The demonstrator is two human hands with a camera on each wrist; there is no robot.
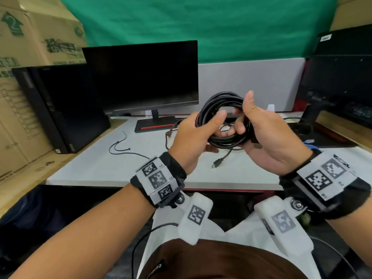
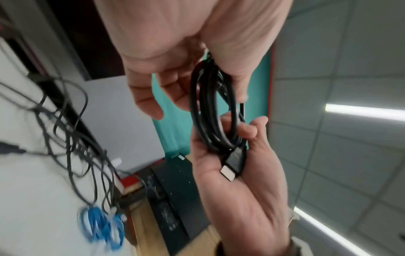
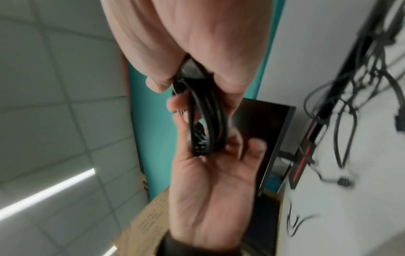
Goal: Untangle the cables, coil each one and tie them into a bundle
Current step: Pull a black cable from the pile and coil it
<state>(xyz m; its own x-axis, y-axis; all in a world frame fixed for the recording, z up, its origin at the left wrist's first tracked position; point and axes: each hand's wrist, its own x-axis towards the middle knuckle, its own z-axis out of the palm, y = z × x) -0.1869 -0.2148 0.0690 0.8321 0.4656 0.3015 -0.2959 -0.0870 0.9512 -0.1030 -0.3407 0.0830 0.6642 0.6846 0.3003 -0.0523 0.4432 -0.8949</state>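
Person seated at a white desk (image 1: 96,168), both hands raised above its near edge, in front of the black monitor (image 1: 141,77). Between the hands: a black cable coil (image 1: 219,103), several loops, held upright off the desk, to the right of the monitor's stand. Left hand (image 1: 193,137) grips the coil's left side, thumb lying over the front of the loops, fingers curled behind. Right hand (image 1: 267,135) is clamped on the coil's right side, fingers hooked through the loops, thumb sticking up. Left wrist view shows one flat metal-tipped plug (image 2: 233,164) lying in the right palm against the loops. A second connector (image 1: 218,163) hangs on a loose tail below the coil, just above the desk. More black cables (image 1: 120,146) lie loose on the desk left of the monitor stand. A blue cable bundle (image 2: 100,226), blurred, lies on the desk; exact place relative to the monitor unclear.
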